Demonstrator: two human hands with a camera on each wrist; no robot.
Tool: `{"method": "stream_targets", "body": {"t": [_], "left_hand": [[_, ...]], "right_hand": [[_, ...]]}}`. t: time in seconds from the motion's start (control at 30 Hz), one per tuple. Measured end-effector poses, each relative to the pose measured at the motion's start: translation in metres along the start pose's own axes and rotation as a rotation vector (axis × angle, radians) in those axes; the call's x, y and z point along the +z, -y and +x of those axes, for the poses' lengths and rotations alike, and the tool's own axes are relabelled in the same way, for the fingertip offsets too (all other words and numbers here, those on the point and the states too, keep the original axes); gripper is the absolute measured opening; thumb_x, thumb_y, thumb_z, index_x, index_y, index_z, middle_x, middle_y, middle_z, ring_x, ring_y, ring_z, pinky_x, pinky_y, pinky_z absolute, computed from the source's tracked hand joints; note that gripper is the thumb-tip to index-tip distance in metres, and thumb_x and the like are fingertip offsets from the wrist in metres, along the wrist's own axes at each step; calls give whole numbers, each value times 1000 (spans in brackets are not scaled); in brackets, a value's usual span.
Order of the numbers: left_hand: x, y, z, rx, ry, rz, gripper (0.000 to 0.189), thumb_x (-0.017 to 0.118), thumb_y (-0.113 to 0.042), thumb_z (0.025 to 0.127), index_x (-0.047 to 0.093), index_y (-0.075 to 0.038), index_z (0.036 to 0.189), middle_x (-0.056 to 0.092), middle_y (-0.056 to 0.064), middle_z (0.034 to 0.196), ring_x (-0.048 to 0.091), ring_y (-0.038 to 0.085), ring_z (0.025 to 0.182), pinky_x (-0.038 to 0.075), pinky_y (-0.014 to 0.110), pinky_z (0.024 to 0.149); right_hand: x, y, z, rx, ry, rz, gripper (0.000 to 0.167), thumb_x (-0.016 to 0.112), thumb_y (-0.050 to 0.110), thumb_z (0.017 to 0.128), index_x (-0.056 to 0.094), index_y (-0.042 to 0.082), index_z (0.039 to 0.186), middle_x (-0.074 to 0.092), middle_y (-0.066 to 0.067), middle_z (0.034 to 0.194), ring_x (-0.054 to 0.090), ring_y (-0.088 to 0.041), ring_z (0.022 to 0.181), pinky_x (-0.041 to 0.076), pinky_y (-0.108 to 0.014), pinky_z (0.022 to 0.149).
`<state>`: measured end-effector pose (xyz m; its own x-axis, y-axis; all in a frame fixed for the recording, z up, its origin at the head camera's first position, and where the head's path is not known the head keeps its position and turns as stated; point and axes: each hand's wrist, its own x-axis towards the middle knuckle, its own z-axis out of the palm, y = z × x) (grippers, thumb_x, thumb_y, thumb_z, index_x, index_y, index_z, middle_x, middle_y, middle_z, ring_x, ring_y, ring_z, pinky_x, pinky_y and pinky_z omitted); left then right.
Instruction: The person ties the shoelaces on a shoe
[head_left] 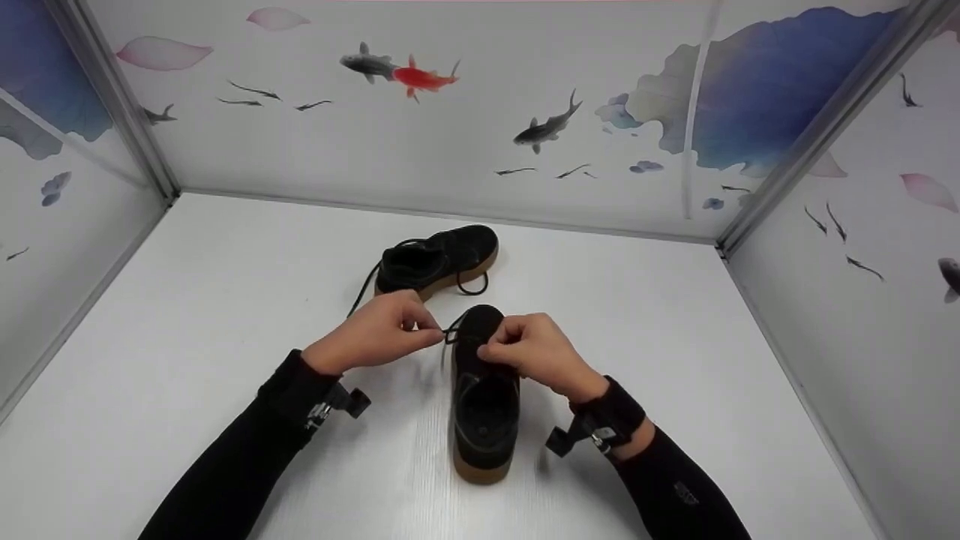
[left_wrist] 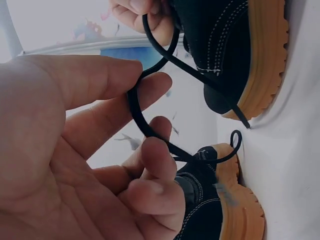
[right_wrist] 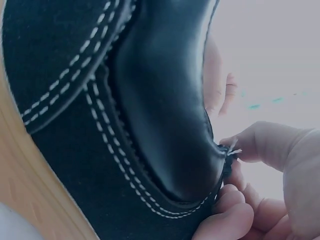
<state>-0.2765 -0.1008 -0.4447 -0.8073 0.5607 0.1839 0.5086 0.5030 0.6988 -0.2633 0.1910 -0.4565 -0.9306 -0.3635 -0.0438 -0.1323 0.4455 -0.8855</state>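
Fish-printed walls (head_left: 465,154) around a white tabletop (head_left: 645,315).
Near shoe (head_left: 484,409), black, tan sole, between right hand (head_left: 544,352) and left hand (head_left: 379,330); far shoe (head_left: 444,262), matching, just beyond the left; right thumb and fingers pinching the near shoe's upper, exact part unclear; left thumb and forefinger pinching a black lace (left_wrist: 137,114).

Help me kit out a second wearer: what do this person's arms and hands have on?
The left sleeve and right sleeve are black, the right with a small grey marking. Black wrist bands carry small dark devices with shiny fittings. The left hand and right hand wear no gloves.
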Motion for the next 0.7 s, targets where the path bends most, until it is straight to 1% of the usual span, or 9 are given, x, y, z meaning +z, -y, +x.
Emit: {"method": "stream_targets", "body": {"t": [0.1,0.17,0.23,0.4,0.5,0.6,0.7], "left_hand": [[-4,-2,-2,9,29,-24,11,80,-20,102,90,-16,101,70,-5,93,60,14,85,49,33,77],[-6,-3,-3,21,62,-33,10,80,-20,103,90,-16,103,72,-6,93,61,12,82,50,32,76],[-7,-4,-4,34,101,-41,11,80,-20,103,89,-15,106,74,-7,94,62,9,80,51,31,75],[-8,-7,-6,76,176,-59,19,78,-17,105,85,-9,121,75,-9,91,63,9,78,53,31,76],[-7,-8,-6,94,194,-75,21,74,-11,106,83,-11,124,75,-9,91,65,9,78,54,31,75],[-6,-8,-6,108,198,-84,24,66,-5,106,84,-13,120,76,-8,94,67,9,81,55,30,76],[-6,-8,-6,106,202,-85,31,60,-1,104,85,-14,117,76,-7,94,66,9,81,54,30,78]], "right_hand": [[-1,1,0,22,14,15,18,87,22,91,77,13,80,65,6,73,53,-10,61,43,-24,55],[-2,2,0,36,22,28,18,87,22,91,77,13,80,65,6,74,53,-10,62,44,-24,55],[-3,2,-1,43,32,42,18,87,21,91,76,13,80,65,5,74,54,-11,62,44,-24,55],[-4,1,-1,42,54,74,18,87,20,91,76,11,80,66,4,75,54,-11,61,43,-24,55],[-3,1,-1,36,56,81,17,86,19,91,76,11,80,67,4,75,54,-11,61,43,-23,54],[-3,2,-1,34,56,82,16,86,19,91,76,11,81,67,4,76,54,-11,61,43,-23,54],[-3,2,-1,33,61,84,16,86,19,91,76,11,80,66,4,75,54,-11,61,43,-23,54]]}}
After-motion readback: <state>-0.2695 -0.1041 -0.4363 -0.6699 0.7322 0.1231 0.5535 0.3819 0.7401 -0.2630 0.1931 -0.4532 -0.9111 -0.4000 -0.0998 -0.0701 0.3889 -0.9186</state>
